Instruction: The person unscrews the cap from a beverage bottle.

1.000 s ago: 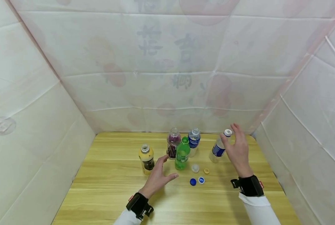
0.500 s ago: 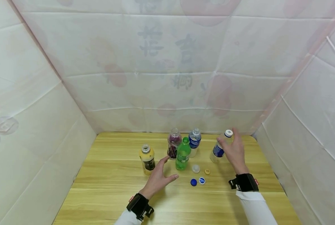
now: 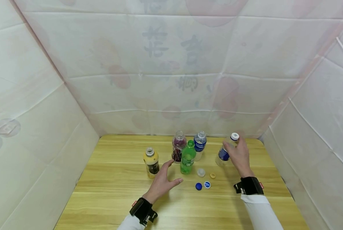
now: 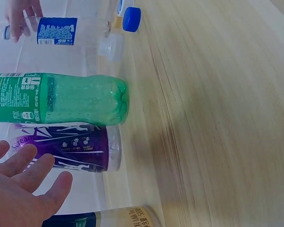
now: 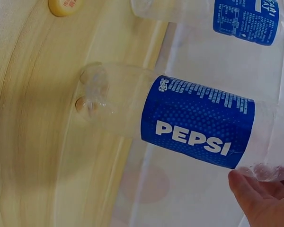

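Note:
At the right of the head view stands a clear Pepsi bottle [image 3: 223,155] with a blue label and a white cap [image 3: 235,136]. My right hand [image 3: 241,158] grips its upper part, thumb on one side and fingers on the other, just below the cap. In the right wrist view the blue label [image 5: 199,123] faces the camera, with fingertips at its upper edge. My left hand [image 3: 160,185] holds nothing, its fingers spread and thumb apart. Closest to it are a yellow bottle [image 3: 151,159] and a green Sprite bottle [image 3: 187,161], both uncapped.
Behind the Sprite bottle stand an uncapped purple-label bottle [image 3: 179,150] and an uncapped blue-label bottle [image 3: 199,145]. Loose caps lie in front: a clear one [image 3: 201,172], a yellow one [image 3: 213,175], a blue one [image 3: 198,186] and a white-and-blue one [image 3: 207,184]. Sheets wall in the wooden table [image 3: 111,198].
My right hand has come down and left onto the Pepsi bottle, its fingers closing round the upper part. My left hand has stayed in place.

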Available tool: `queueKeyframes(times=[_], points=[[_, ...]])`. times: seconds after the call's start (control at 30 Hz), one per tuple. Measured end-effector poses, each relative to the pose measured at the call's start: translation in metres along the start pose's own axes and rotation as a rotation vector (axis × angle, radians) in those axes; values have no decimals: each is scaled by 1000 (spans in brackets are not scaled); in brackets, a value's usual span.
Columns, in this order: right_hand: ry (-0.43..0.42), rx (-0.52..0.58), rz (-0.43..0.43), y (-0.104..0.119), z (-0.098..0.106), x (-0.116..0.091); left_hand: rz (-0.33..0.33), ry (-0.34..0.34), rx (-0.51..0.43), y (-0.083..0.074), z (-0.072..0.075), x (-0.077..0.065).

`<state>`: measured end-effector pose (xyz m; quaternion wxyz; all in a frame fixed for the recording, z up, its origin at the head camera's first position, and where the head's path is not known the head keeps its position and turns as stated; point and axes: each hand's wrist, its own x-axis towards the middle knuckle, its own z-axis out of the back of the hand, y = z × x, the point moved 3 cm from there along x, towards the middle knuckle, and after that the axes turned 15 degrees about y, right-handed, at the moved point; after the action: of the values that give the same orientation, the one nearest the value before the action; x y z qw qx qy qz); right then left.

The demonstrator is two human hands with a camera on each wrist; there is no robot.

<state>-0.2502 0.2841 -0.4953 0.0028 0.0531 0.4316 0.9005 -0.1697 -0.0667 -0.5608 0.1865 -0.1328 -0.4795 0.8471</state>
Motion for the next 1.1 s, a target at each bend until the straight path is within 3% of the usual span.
queueKeyframes(times=[0.37, 0.73, 1.1], points=[[-12, -31, 39, 6, 10, -7, -7, 2, 7, -4, 4, 1], [-54, -47, 119, 23, 20, -29, -21, -6, 26, -5, 7, 3], [-13, 54, 117, 29, 19, -48, -38, -15, 21, -8, 7, 4]])
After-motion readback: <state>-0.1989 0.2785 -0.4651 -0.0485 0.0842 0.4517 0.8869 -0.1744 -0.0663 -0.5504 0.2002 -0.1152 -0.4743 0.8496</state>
